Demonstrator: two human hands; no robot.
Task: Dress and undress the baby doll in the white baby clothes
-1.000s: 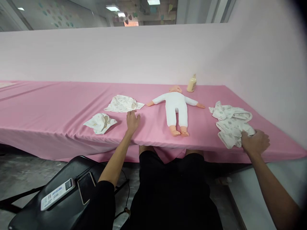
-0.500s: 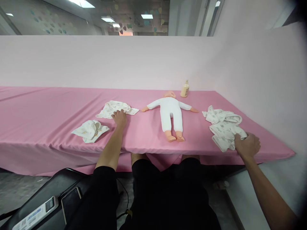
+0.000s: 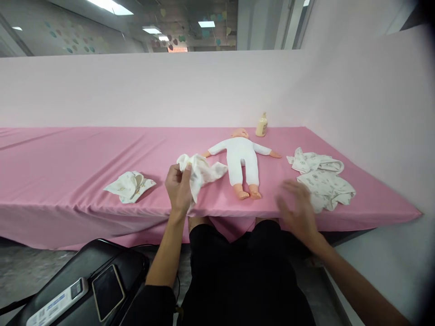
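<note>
Pink table (image 3: 74, 163) with a doll (image 3: 242, 154) in white lying on it.
At the table's right lie patterned clothes (image 3: 328, 185); the blurred right hand (image 3: 299, 209), thumb apart from fingers, is near them. The left hand (image 3: 179, 189) pinches a white cloth (image 3: 202, 173), left of the doll.
</note>
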